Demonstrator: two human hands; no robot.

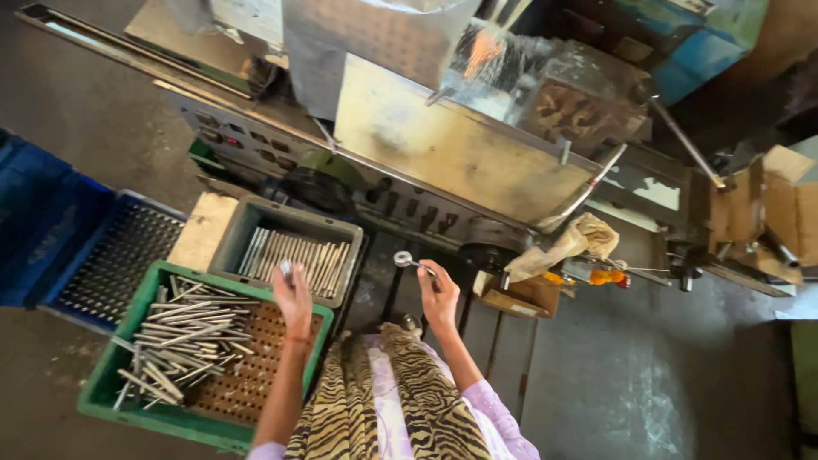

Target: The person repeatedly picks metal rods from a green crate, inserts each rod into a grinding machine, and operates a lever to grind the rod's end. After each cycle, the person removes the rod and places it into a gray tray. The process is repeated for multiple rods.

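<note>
Holding a short metal rod [286, 271] upright in the left hand [294, 300], fingers pinched round it, raised just above the near right corner of the green crate [111, 375]. Lying in that crate: a loose heap of rods [179, 341], piled mostly toward its left half on a perforated brown floor. Just beyond the green crate, touching its far edge: a grey tray [243, 226] with more rods laid in a neat row. Left of the green crate: a blue crate [51, 247] with a perforated base. Right of the green crate, well apart from the left hand: the right hand [439, 298], fingers closed on the handle of a small spanner [406, 259], its ring end pointing left, up toward the machine [452, 145]. Beyond both crates: that long grey machine, with a row of buttons along its front. Right of the spanner hand, below the machine: a small cardboard box [520, 298] and a crumpled cloth [579, 238].
</note>
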